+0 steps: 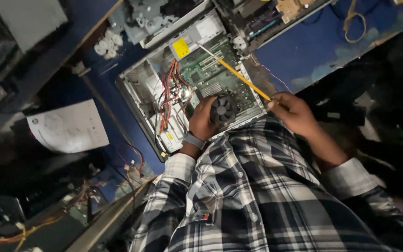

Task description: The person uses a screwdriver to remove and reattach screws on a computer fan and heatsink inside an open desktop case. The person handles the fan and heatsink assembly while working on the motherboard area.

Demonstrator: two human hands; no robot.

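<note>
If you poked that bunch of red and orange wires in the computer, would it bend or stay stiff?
The wire bundle would probably bend and flop: its thin strands already droop in loose curves inside the open computer case. It likely weighs little. It may spring back partly, since its ends look plugged in.

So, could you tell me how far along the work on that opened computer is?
The case is already open, with the board and wire bundle exposed. Right now the left hand grips the round black fan over the board, while the right hand holds a long yellow screwdriver across it. The case is not yet closed.
</note>
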